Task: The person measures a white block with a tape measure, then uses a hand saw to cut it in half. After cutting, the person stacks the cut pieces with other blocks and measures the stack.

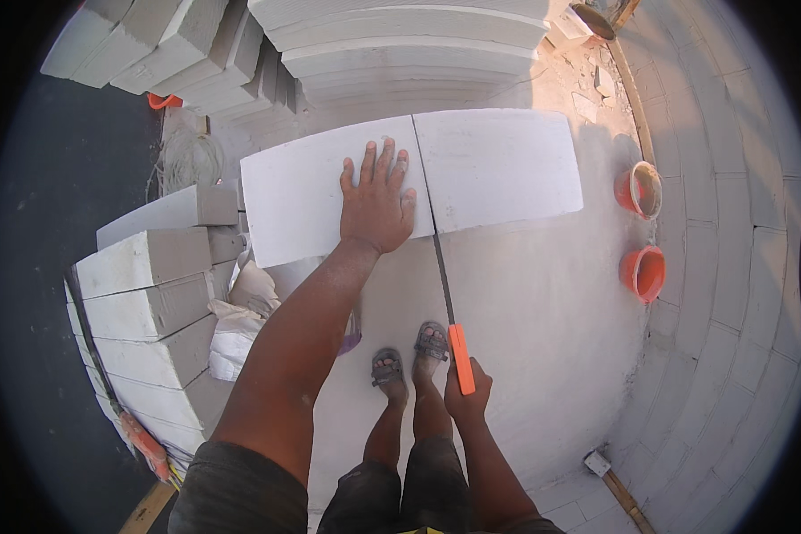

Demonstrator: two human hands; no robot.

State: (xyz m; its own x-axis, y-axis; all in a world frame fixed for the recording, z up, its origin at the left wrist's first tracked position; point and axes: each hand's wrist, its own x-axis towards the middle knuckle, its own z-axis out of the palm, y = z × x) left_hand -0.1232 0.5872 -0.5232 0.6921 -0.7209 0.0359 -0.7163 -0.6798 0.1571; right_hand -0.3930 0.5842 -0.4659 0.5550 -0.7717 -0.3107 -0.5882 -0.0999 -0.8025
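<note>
A long white masonry block (498, 169) lies crosswise in front of me. My left hand (378, 203) rests flat on its left part, fingers spread, close to a dark line that crosses the block from front to back. Wrapped round the orange handle of a hand saw (461, 358) is my right hand (468, 396), low and near my feet. The saw's thin blade, seen edge-on, runs from the handle up to the block and along that line. How deep the blade sits in the block cannot be made out.
Pale blocks are stacked at the left (178, 258) and far side (409, 44). Two orange buckets (643, 273) stand along the block wall (721, 258) at right. A hammer-like tool (616, 485) lies lower right. Crumpled paper sacking (240, 325) hangs by the left stack.
</note>
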